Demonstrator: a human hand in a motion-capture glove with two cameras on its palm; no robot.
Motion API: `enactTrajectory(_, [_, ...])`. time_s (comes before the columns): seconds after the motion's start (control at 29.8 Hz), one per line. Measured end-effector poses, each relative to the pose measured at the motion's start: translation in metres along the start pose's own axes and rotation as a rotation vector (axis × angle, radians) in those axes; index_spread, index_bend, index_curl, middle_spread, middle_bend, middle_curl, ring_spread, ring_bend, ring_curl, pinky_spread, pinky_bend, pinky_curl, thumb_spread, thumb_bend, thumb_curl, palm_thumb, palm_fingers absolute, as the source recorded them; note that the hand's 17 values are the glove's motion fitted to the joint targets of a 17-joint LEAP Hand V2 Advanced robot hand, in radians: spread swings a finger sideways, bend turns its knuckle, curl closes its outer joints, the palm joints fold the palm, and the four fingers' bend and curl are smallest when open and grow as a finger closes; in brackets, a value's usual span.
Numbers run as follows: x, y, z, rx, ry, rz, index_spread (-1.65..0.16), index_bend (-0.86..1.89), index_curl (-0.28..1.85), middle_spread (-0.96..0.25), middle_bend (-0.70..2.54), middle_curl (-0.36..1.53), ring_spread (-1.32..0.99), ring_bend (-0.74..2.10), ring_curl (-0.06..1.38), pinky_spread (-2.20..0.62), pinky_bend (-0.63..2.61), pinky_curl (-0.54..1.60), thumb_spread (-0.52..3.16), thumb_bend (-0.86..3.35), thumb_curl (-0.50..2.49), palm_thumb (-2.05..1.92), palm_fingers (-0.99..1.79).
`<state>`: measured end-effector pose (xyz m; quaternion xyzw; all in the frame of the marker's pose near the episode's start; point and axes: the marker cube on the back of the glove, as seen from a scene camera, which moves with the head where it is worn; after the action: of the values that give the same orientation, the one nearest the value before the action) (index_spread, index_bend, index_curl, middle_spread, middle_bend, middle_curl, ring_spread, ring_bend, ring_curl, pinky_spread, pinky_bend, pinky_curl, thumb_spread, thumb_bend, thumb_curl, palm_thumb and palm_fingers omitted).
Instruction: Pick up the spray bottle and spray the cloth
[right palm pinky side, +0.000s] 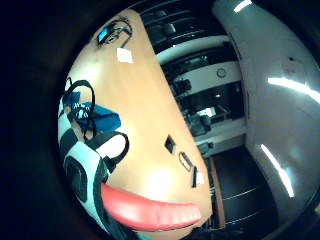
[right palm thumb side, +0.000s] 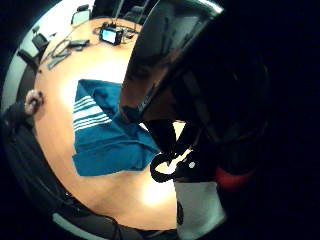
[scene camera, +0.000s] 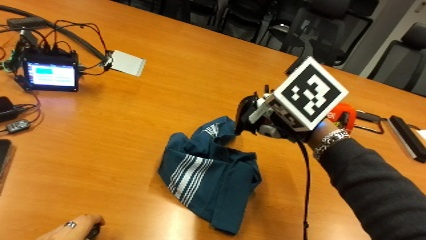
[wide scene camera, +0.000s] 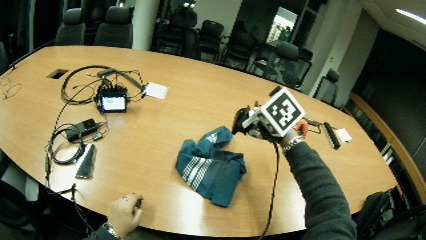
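Observation:
A teal cloth (scene camera: 212, 177) with white stripes lies crumpled on the wooden table (scene camera: 200, 75); it also shows in the wide view (wide scene camera: 212, 167) and under the palm (right palm thumb side: 105, 135). My gloved right hand (scene camera: 263, 122) hovers just above the cloth's far right corner and grips a dark glossy spray bottle (scene camera: 246, 111). The bottle (right palm thumb side: 190, 65) fills most of the thumb side palm view. Its dark end points toward the cloth. An orange-red part (scene camera: 343, 116) shows by my wrist. My fingers are curled round the bottle, mostly hidden behind it.
A small screen device (scene camera: 50, 75) with tangled cables stands at the far left, a white card (scene camera: 126, 62) beside it. Flat black items (scene camera: 406, 137) lie at the right edge. A bare hand (scene camera: 73, 225) rests on the near edge. Chairs (wide scene camera: 200, 35) ring the table.

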<state>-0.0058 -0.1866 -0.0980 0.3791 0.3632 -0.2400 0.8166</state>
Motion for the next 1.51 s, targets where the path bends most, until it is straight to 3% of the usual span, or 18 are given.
enactTrajectory(0.23, [-0.061,-0.010,0.002,0.044,0.087,-0.210,-0.29,0.18,0.52,-0.22,0.60,0.56,-0.21,0.82,0.46,-0.34,0.59,0.41,0.77,-0.03,0.69,0.77,1.37])
enactTrajectory(0.34, [-0.085,0.004,0.008,-0.038,0.081,-0.265,-0.29,0.18,0.52,-0.22,0.60,0.56,-0.21,0.82,0.46,-0.34,0.60,0.41,0.77,-0.03,0.70,0.77,1.37])
enactTrajectory(0.64, [-0.096,0.010,0.004,-0.069,0.080,-0.253,-0.29,0.18,0.53,-0.22,0.60,0.56,-0.21,0.81,0.46,-0.34,0.59,0.41,0.76,-0.03,0.71,0.76,1.38])
enactTrajectory(0.84, [-0.074,-0.029,-0.028,0.062,-0.039,-0.060,-0.30,0.18,0.54,-0.22,0.60,0.56,-0.21,0.81,0.46,-0.34,0.59,0.41,0.76,-0.03,0.72,0.76,1.38])
enactTrajectory(1.14, [-0.068,-0.086,-0.073,0.265,-0.497,0.338,-0.30,0.18,0.54,-0.22,0.60,0.56,-0.21,0.82,0.46,-0.34,0.59,0.41,0.75,-0.03,0.73,0.76,1.37])
enactTrajectory(1.31, [-0.067,-0.095,-0.065,0.354,-0.880,0.628,-0.30,0.17,0.54,-0.22,0.60,0.56,-0.21,0.82,0.47,-0.34,0.59,0.41,0.76,-0.03,0.73,0.76,1.37])
enactTrajectory(1.51, [-0.090,-0.107,-0.032,0.371,-1.207,0.835,-0.28,0.15,0.53,-0.21,0.58,0.55,-0.19,0.82,0.46,-0.33,0.60,0.41,0.81,-0.02,0.72,0.76,1.33])
